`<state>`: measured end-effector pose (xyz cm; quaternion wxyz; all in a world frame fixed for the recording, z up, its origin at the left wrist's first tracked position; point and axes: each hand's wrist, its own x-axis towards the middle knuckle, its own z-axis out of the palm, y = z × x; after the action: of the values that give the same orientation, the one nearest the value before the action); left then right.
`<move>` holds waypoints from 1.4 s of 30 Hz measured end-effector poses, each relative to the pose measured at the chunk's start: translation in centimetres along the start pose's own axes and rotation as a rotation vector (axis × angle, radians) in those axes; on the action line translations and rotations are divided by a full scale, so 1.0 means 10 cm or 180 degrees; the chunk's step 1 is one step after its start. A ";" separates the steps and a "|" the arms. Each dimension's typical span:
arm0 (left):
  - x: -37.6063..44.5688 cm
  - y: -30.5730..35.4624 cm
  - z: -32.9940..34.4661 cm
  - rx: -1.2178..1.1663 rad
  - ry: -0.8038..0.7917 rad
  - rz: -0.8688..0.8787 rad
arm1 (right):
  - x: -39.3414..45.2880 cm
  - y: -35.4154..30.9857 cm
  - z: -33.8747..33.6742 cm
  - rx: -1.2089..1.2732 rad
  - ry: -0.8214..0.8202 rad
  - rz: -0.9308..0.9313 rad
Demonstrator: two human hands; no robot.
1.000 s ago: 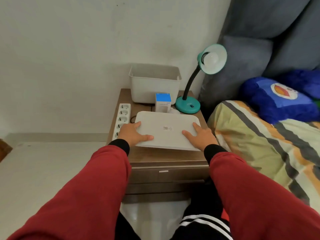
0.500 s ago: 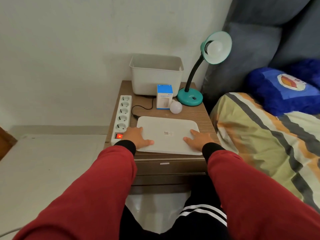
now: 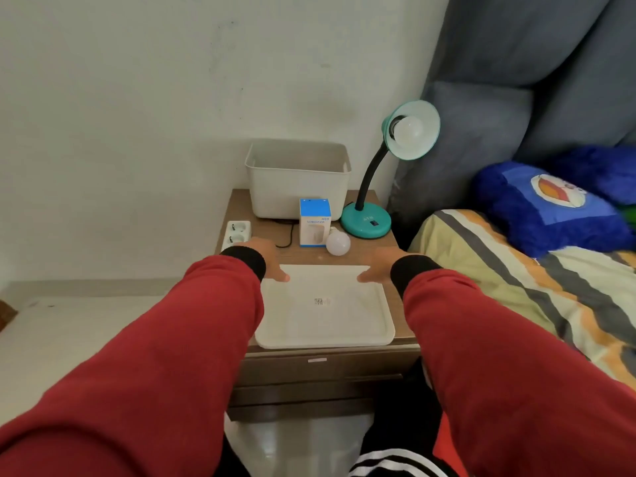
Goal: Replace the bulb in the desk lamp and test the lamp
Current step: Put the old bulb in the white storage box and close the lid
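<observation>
Both hands (image 3: 272, 261) (image 3: 377, 266) seemingly open over the tray's (image 3: 323, 325) far corners.

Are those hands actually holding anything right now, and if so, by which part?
Nothing is gripped. The left hand and right hand lie open at the far corners of the white tray; whether they touch it cannot be told.

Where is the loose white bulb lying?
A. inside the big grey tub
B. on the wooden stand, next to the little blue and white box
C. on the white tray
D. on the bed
B: the loose bulb lies on the wooden stand, just right of the blue and white box, beyond the white tray.
</observation>
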<state>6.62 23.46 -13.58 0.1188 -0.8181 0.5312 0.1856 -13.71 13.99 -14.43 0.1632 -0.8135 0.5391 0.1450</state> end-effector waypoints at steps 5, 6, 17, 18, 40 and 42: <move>0.20 0.06 -0.34 0.0118 0.0312 0.0129 | 0.27 -0.14 -0.34 -0.0309 0.0110 -0.0199; 0.27 0.06 -0.38 0.0117 0.0352 0.0151 | 0.31 -0.16 -0.40 -0.0313 0.0082 -0.0226; 1.01 0.16 -0.42 -0.0400 0.0333 0.0586 | 0.92 -0.30 -0.40 -0.0153 -0.0003 -0.0477; 1.07 0.17 -0.40 -0.0454 0.0329 0.0637 | 0.98 -0.31 -0.36 -0.0087 -0.0015 -0.0457; 1.28 0.17 -0.32 -0.0789 0.0286 0.0846 | 1.11 -0.22 -0.49 0.0634 0.0207 -0.0388; 1.22 0.17 -0.49 -0.0787 0.0428 0.0824 | 1.05 -0.20 -0.70 0.0544 0.0387 -0.0407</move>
<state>10.46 10.77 -14.37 -0.0433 -0.7618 0.6120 0.2081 -7.46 3.06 -12.24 0.2079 -0.8367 0.5053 0.0383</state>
